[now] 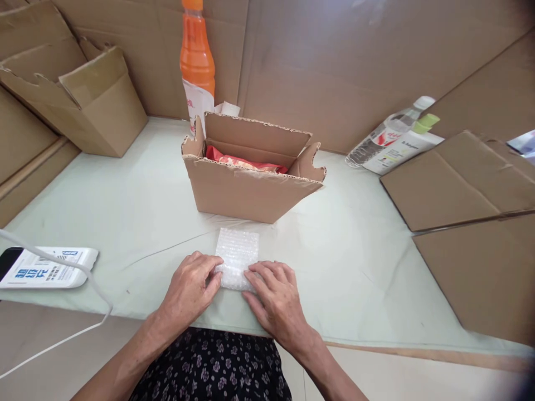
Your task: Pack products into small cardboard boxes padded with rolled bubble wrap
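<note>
A small piece of bubble wrap (236, 253) lies on the pale green table (125, 200), just in front of an open cardboard box (246, 192). Inside the box shows a red packet (246, 161). My left hand (190, 289) curls its fingers onto the wrap's near left edge. My right hand (276, 301) presses on the near right corner, its fingers bent and close together. Whether anything is folded inside the wrap cannot be made out.
An orange drink bottle (196, 61) stands behind the box. An empty carton (90, 103) sits at the far left, flat cardboard sheets (460, 184) at the right, and a clear bottle (384, 136) lies beside a white one (405, 147). A white device with a cable (45, 267) is near left.
</note>
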A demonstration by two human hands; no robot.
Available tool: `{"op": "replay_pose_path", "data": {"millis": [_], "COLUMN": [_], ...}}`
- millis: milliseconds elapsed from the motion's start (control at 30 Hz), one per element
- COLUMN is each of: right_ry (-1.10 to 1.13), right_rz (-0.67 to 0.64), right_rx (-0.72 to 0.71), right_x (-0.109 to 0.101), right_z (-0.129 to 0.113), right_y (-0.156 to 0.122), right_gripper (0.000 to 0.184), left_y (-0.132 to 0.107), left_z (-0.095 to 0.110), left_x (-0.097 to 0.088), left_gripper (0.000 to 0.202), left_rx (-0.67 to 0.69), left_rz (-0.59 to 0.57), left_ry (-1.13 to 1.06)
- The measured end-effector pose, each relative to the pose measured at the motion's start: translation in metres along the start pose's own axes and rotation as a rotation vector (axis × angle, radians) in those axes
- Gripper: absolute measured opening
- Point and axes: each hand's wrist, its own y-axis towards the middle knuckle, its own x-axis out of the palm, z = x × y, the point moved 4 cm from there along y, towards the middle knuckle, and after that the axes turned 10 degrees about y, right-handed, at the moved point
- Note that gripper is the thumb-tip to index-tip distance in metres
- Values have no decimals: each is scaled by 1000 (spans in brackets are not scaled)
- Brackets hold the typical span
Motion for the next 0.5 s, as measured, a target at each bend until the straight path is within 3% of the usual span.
{"op": "replay_pose_path", "data": {"millis": [133, 233, 300, 433, 500], "right_ry": [103, 263, 302, 117, 10], "right_rz": [-32, -100, -113, 33, 43], "right_rx": [35, 90, 117, 88, 36], "right_x": [3, 1, -2, -9, -7], "right_z": [5, 7, 6, 1, -1], "right_y": [7, 10, 10, 10, 11], "right_gripper": [18, 15, 16, 23, 24], "left_y": [-11, -18, -19, -6, 3], "left_z": [8, 13, 11, 5, 4], "left_x": [-11, -14, -11, -3, 0], "left_gripper": [23, 23, 19, 16, 15], "left_rx": [88, 188, 183, 121, 109], "left_rz": [56, -21, -57, 1, 54], "left_ry": [-17, -56, -91, -93, -70]}}
